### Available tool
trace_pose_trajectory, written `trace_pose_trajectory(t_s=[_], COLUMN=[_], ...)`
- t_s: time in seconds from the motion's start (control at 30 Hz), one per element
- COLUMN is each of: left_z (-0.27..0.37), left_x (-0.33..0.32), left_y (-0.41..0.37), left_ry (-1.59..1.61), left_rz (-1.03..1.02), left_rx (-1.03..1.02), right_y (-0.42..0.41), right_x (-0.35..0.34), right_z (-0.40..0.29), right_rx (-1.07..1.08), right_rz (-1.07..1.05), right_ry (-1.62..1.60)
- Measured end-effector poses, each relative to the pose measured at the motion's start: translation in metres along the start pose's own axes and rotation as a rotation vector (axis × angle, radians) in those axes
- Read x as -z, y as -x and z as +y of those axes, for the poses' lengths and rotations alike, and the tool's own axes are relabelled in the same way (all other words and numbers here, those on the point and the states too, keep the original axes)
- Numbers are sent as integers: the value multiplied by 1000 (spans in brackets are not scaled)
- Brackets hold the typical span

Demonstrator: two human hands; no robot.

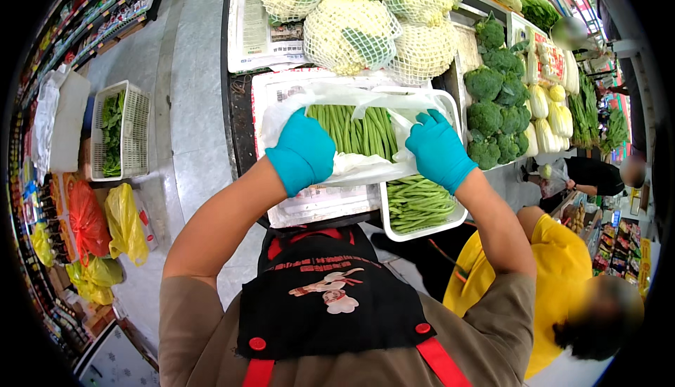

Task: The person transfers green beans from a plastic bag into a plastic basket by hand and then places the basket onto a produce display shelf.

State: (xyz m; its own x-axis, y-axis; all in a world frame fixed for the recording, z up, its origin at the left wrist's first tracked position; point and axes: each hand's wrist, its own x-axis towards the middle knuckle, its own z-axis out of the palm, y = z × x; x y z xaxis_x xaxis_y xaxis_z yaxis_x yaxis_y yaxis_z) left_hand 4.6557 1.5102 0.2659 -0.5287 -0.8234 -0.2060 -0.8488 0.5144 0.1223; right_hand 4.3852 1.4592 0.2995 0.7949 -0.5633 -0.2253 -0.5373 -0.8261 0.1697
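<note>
Both of my hands wear teal gloves and grip the rim of a translucent plastic bag [364, 173]. My left hand [303, 150] is closed on the bag's left side, and my right hand [440, 147] on its right side. Between them the bag's mouth is spread wide. Long green beans [353, 131] lie side by side, seen through the opening. Partly under the bag and my right hand is a white plastic basket [460, 217] with more green beans [419, 202] in it. The bag hides the basket's middle. Newspaper-covered boards [316, 210] lie beneath the bag.
Cauliflowers in white mesh [350, 34] sit just beyond the bag. Broccoli [495, 92] and napa cabbages [548, 115] fill the right display. A person in yellow [553, 265] is close on my right. A crate of leafy greens [142, 139] stands left on the floor.
</note>
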Motion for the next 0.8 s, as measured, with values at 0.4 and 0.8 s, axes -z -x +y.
trace_pose_trajectory(t_s=[0.4, 0.8], left_z=[-24, -77], left_x=[8, 25], left_y=[-151, -196], left_ry=[-162, 273], left_rz=[384, -43], left_rx=[-119, -447], right_y=[22, -122], right_x=[12, -8], right_z=[10, -101], right_rx=[-152, -1163], right_rz=[97, 331], right_ry=[-13, -485])
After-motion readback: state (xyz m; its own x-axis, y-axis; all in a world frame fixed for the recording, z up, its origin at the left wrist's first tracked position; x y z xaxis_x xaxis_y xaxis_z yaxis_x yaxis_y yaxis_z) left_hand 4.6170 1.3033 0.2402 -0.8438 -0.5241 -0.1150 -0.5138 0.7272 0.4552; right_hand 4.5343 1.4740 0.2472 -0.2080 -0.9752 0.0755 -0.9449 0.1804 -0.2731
